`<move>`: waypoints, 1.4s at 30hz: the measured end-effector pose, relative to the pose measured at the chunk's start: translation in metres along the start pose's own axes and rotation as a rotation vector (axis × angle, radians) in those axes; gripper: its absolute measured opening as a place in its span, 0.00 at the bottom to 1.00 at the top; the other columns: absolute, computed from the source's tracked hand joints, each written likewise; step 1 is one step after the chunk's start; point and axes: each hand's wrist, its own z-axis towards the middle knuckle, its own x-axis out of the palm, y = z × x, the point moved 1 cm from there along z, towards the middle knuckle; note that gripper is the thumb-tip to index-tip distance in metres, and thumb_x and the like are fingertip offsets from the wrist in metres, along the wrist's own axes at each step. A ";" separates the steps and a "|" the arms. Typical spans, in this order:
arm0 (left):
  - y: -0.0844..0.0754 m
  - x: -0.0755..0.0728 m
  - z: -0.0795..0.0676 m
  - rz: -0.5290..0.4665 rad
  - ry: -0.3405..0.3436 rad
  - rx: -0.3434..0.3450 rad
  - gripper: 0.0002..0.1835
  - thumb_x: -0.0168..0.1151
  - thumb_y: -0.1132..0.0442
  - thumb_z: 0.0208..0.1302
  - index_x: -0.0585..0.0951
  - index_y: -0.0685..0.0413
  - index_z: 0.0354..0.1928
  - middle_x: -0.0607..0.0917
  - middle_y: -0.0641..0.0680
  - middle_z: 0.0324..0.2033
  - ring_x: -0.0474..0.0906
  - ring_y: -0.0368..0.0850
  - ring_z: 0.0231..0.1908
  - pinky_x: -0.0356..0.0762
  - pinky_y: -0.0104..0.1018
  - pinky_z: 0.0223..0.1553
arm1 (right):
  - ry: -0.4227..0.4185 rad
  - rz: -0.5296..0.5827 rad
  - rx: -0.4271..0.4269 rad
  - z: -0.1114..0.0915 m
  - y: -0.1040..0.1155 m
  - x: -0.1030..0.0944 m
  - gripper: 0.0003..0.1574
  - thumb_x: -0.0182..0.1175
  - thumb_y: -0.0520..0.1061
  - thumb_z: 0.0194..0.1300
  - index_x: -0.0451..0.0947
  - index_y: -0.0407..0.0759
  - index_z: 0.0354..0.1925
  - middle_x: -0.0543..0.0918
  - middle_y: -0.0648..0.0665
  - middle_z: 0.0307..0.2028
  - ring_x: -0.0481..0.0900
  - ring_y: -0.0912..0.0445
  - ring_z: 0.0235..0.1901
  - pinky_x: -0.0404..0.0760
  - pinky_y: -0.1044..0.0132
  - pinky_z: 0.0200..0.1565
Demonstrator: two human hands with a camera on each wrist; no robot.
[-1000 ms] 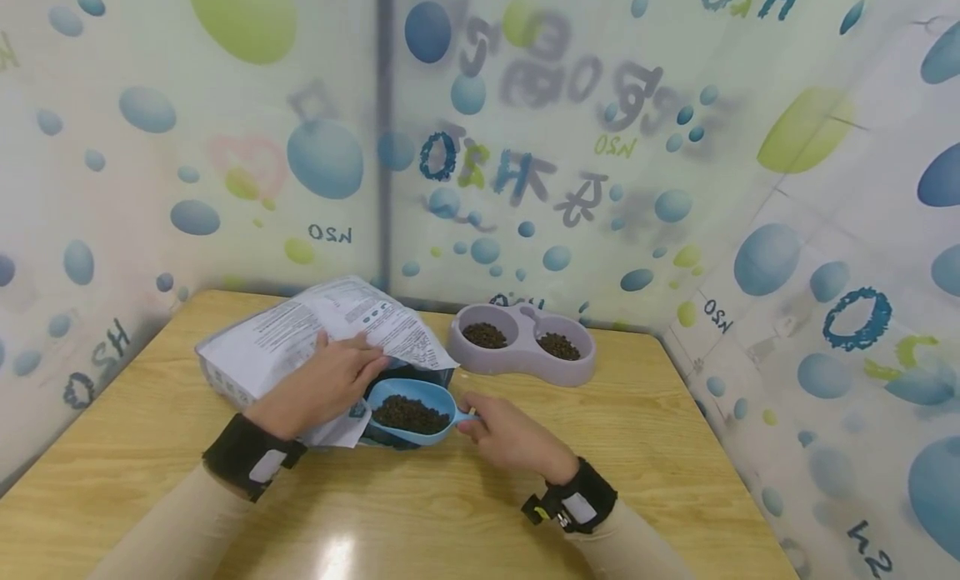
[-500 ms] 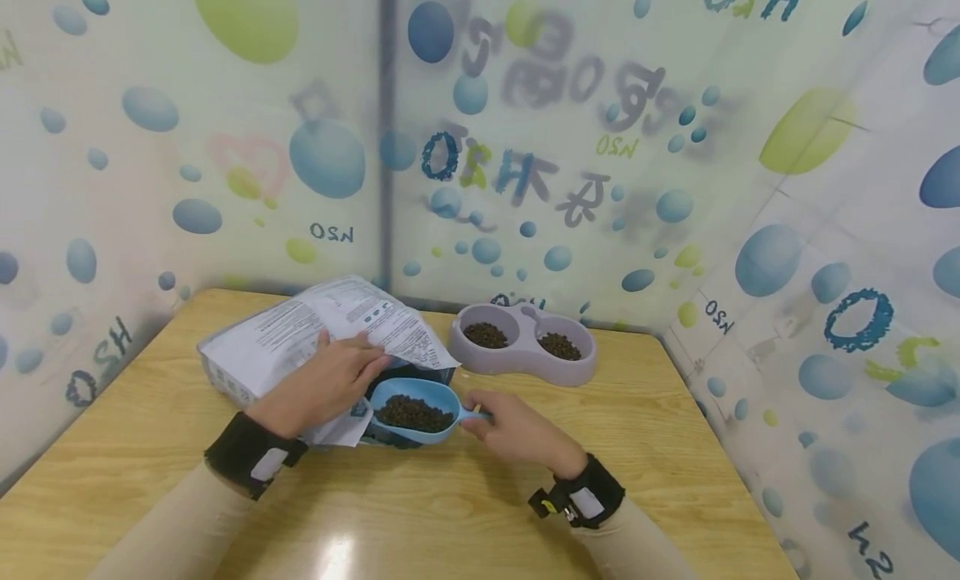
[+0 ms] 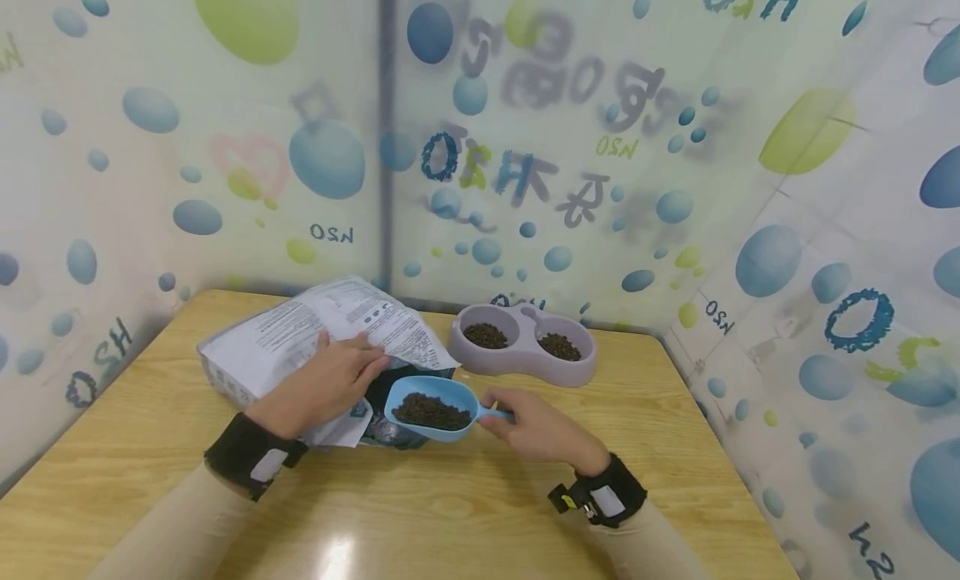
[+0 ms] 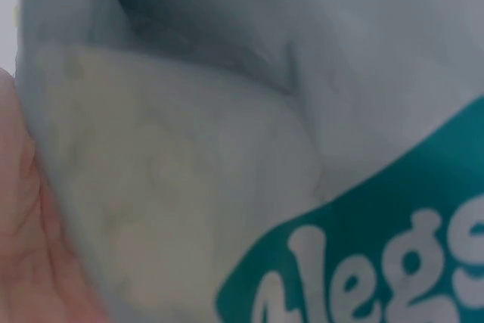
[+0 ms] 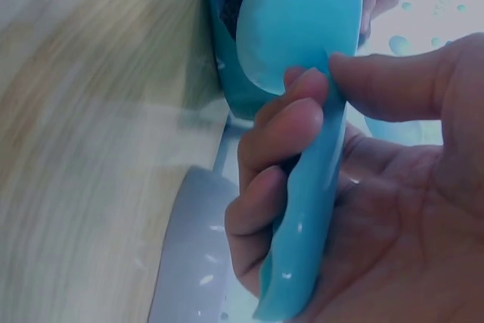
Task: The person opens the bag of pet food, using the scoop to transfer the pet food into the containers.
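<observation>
A white printed bag (image 3: 281, 338) lies on its side at the table's left, its dark mouth facing right. My left hand (image 3: 333, 384) rests on the bag near that mouth, with the fingers lying over the top. In the left wrist view, the bag's wall (image 4: 181, 187) fills most of the picture and part of the palm shows at the left edge. My right hand (image 3: 536, 426) grips the handle of a light blue scoop (image 3: 459, 397). Brown kibble (image 3: 431, 412) partly fills the scoop, which is held level just outside the mouth. In the right wrist view, fingers and thumb wrap the handle (image 5: 306, 217).
A grey-lilac double pet bowl (image 3: 517, 365) stands behind the scoop, with kibble in both hollows. Below everything is a light wooden table (image 3: 420, 513). Patterned curtain-like walls (image 3: 487, 147) close in the back and sides.
My right hand has drawn the scoop a little to the right, out of the bag's mouth, with the kibble in it. My left hand and the bag have stayed put.
</observation>
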 end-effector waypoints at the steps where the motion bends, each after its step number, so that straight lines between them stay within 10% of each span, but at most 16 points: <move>1: 0.000 0.000 0.000 -0.001 -0.002 -0.001 0.27 0.51 0.49 0.96 0.85 0.60 0.76 0.82 0.69 0.80 0.67 0.75 0.87 0.41 0.93 0.85 | 0.000 -0.003 -0.002 -0.001 0.000 -0.001 0.09 0.61 0.51 0.93 0.83 0.48 0.55 0.76 0.54 0.35 0.72 0.63 0.32 0.73 0.67 0.38; 42: -0.001 0.000 -0.002 -0.006 -0.010 0.000 0.28 0.50 0.49 0.96 0.85 0.61 0.76 0.83 0.68 0.79 0.68 0.74 0.87 0.41 0.91 0.86 | -0.095 0.046 -0.104 -0.015 -0.017 -0.040 0.08 0.64 0.45 0.91 0.84 0.44 0.50 0.75 0.51 0.32 0.69 0.62 0.27 0.73 0.66 0.37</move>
